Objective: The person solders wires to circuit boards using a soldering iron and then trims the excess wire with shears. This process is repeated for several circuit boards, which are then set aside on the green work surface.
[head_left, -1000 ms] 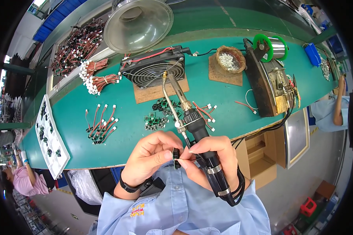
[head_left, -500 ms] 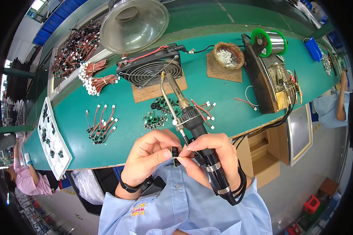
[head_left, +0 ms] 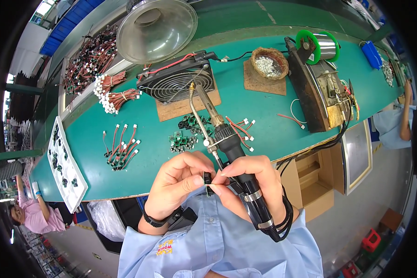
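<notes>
Between the thumb and fingers of my left hand (head_left: 177,186) is a small black component (head_left: 207,180) with a bit of green board. My right hand (head_left: 263,181) is closed round a soldering iron (head_left: 231,147) with a thin metal feed tube (head_left: 197,111) along it. Its tip points away from me, toward the fan. My right thumb and fingertip also pinch a thin wire end against the component; the exact contact is too small to tell. Beyond my hands lie loose green-and-black boards (head_left: 184,141). Red-and-black wires with white plugs (head_left: 242,132) lie right of the iron.
A caged fan (head_left: 176,83) stands behind the iron, below a clear funnel hood (head_left: 157,34). Wired boards (head_left: 121,153) and a white foam tray (head_left: 72,178) are leftward. Rightward are a bowl of metal bits (head_left: 268,65) and a solder spool (head_left: 326,46). A person (head_left: 41,213) sits far left.
The view has shifted very slightly. My hands keep the same hold on the component, the wire and the soldering iron.
</notes>
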A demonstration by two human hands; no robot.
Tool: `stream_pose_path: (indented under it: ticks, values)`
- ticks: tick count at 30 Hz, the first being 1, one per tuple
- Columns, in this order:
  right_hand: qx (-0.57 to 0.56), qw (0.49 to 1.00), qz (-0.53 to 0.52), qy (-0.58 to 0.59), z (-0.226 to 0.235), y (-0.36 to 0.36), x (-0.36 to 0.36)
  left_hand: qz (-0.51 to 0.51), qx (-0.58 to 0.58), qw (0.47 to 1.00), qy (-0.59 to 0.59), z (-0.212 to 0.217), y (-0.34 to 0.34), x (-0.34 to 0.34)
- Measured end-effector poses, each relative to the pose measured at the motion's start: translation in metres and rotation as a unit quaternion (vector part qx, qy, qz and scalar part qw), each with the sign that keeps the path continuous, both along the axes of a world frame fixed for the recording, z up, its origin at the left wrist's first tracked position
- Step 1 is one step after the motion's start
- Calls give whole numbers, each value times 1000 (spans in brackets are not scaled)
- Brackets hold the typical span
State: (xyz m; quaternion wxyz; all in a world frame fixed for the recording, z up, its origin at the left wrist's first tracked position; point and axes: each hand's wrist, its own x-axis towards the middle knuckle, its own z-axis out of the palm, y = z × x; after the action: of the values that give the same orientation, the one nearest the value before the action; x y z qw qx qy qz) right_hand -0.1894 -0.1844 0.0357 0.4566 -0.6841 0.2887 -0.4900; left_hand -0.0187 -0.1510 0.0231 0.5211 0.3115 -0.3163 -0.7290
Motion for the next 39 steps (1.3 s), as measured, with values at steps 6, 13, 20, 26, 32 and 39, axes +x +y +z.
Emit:
stream_pose_path:
  ticks: [6, 13, 20, 26, 32, 39]
  values:
    - [9, 1000, -3, 10, 2, -1, -1, 5, -12, 1000, -20, 0, 0, 0]
    - [39, 999, 16, -3, 1, -4, -5, -9, -32, 998, -51, 0, -2, 3]
    - [77, 995, 63, -1, -1, -10, -10, -5, -68, 995, -75, 3, -4, 0]
    - [18, 997, -50, 48, -8, -3, -8, 26, -61, 991, -115, 2, -3, -6]
    - [-169, 958, -151, 176, -13, -11, -28, 149, -14, 980, -127, -2, -9, -7]
    - [-204, 955, -60, 206, -19, 17, -51, 215, -56, 949, -223, -9, -12, 0]
